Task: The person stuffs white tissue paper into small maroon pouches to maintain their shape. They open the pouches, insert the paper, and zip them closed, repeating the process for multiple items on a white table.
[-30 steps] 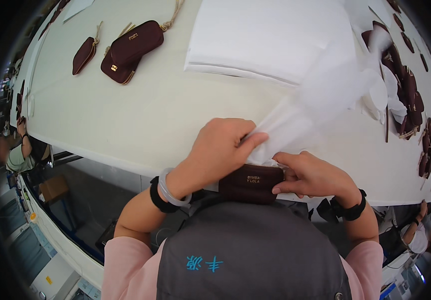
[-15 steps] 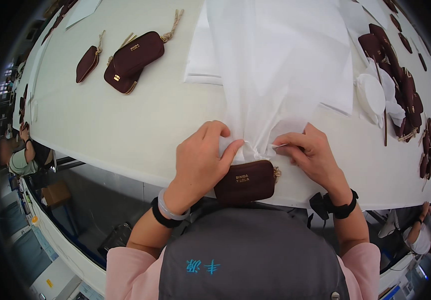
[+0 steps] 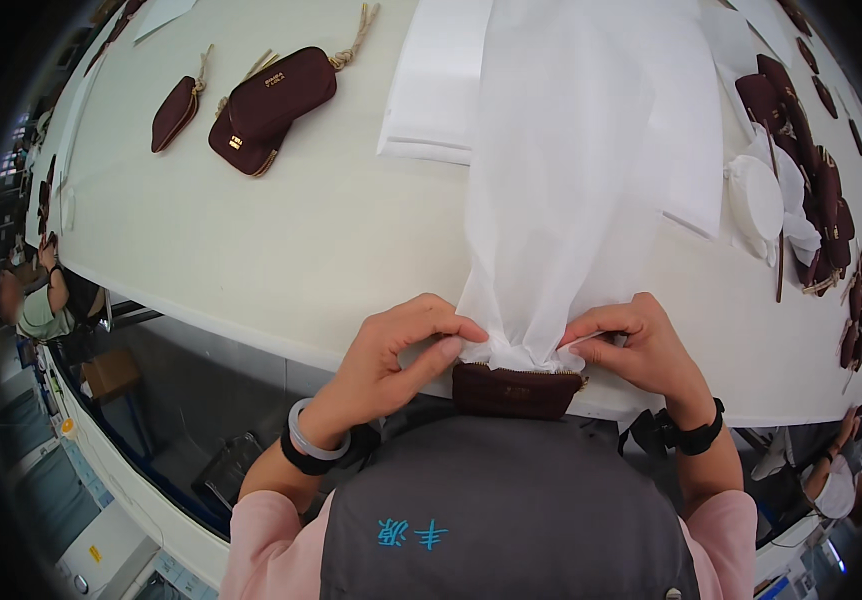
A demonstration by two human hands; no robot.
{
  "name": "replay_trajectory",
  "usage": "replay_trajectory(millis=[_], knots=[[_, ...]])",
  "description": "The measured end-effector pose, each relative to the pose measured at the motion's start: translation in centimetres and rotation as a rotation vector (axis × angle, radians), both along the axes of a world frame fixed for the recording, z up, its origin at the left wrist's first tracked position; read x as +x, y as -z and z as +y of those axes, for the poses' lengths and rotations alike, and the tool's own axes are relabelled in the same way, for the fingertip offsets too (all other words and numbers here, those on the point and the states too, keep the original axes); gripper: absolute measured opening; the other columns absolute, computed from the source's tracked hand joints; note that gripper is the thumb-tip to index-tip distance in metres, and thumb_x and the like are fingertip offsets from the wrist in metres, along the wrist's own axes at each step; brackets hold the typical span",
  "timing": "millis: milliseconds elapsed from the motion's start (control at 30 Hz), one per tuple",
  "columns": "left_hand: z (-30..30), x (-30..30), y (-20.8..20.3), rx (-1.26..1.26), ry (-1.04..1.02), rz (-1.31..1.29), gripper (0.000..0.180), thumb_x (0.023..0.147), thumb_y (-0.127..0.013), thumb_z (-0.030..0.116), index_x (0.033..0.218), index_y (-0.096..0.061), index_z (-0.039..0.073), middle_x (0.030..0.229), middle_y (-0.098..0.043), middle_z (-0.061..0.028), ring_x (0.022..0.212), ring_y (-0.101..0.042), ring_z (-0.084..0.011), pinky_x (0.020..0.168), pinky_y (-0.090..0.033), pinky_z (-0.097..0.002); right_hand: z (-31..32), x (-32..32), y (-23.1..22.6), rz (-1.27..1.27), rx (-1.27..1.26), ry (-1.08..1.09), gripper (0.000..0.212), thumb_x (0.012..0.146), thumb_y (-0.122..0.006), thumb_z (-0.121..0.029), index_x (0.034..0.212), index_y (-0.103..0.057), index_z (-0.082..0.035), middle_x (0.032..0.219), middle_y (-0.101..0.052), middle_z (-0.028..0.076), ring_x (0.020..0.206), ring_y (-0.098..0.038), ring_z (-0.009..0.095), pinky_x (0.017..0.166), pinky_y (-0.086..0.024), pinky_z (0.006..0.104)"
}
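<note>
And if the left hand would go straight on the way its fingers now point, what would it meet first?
The gathered thin white paper: the left hand points rightward at it, with fingertips seemingly touching its edge. Exact depth is unclear from this view.

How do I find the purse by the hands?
Find the white table, then its near edge above the grey apron. Between the left hand and right hand is a burgundy zip pouch. Unlike pouches farther left, it has white tissue at its zipper.

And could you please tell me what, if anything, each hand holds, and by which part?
The left hand and right hand pinch the white tissue sheet by either side of its gathered near end, by the maroon pouch.
</note>
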State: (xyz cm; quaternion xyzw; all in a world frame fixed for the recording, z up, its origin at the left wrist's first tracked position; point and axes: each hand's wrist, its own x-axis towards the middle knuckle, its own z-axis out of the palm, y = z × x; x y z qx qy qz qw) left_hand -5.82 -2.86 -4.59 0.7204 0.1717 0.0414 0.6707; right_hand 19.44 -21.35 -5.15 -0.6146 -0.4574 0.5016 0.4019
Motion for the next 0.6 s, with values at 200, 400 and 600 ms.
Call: replay_trajectory(millis=[200,400,600], knots=[[-1.0,0.0,-0.5,0.259,0.104,0.069,0.054,0.075,-0.092,0.027,0.120,-0.070,0.007,0.076,-0.050,-0.0012,0.072,-0.048,-0.0109,0.062,-0.037,-0.0268,0.5,1.8,-2.4,0.016,-0.186,-0.423,0.050,0.091,-0.080,-0.025,0.133,-0.066,-0.004,0.063,-0.065,0.007,0.054,-0.056,0.011,0.053,-0.039,0.0272],[-0.5,1.3,-1.1,0.160,0.243,0.326,0.044,0.082,-0.087,0.035,0.115,-0.071,0.010,0.060,-0.044,-0.0019,0.053,-0.044,-0.0162,0.054,-0.037,-0.0317,0.2,0.2,-3.0,0.076,-0.406,-0.410,0.070,0.089,-0.081,-0.035,0.144,-0.052,-0.002,0.055,-0.060,0.008,0.047,-0.058,0.019,0.050,-0.041,0.0318],[0.1,1.9,-0.4,0.122,0.234,0.241,0.028,0.091,-0.078,0.033,0.102,-0.075,0.007,0.071,-0.055,-0.0063,0.060,-0.053,-0.0190,0.058,-0.041,-0.0340,-0.8,-0.7,-1.7,-0.236,-0.170,-0.368,0.046,0.089,-0.081,-0.036,0.112,-0.062,-0.001,0.054,-0.061,0.010,0.047,-0.060,0.027,0.052,-0.046,0.0342]])
